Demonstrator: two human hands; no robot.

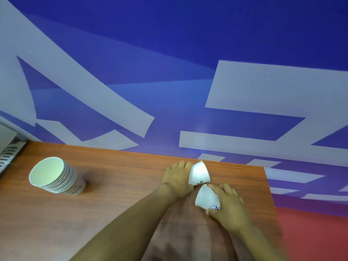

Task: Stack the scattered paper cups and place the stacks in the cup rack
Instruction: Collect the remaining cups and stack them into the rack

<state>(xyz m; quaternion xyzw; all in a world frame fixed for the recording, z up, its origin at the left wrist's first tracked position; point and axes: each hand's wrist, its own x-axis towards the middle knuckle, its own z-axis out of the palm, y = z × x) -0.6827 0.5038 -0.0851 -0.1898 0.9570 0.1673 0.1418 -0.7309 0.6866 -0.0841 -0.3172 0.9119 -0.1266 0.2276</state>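
Two white paper cups lie near the far right of the wooden table (pixel 113 185). My left hand (pixel 178 178) grips the farther cup (pixel 199 173), which is tilted on its side near the table's back edge. My right hand (pixel 228 206) grips the nearer cup (pixel 206 197), also tilted, its printed base end by my thumb. The two cups almost touch at their ends. A stack of several nested white cups (pixel 56 177) stands upright at the left of the table, apart from both hands. No cup rack is clearly visible.
A blue and white patterned wall (pixel 169 72) rises right behind the table. A grey metal object with slots (pixel 9 153) sits at the far left edge. The table's right edge (pixel 271 194) drops off to a red floor (pixel 316 236).
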